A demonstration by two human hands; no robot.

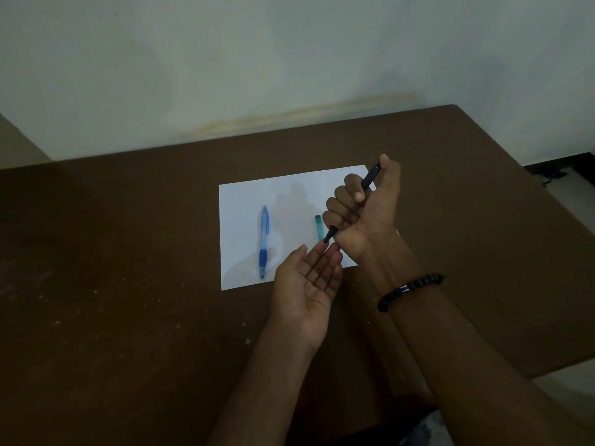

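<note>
My right hand (363, 207) grips a dark pen (370, 177) in a fist above the right part of a white sheet of paper (244, 194). The pen slants with its tip pointing down-left, just above the fingertips of my left hand (306, 284). That hand lies palm up with its fingers straight and holds nothing. A blue click pen (264, 241) lies on the left part of the sheet. A small teal cap (318, 226) lies on the sheet just left of the dark pen's tip.
The sheet rests on a brown table (128, 252) that stands against a pale wall (289, 59). A black bead bracelet (410, 289) circles my right wrist. The table's right edge drops to a light floor (573, 188).
</note>
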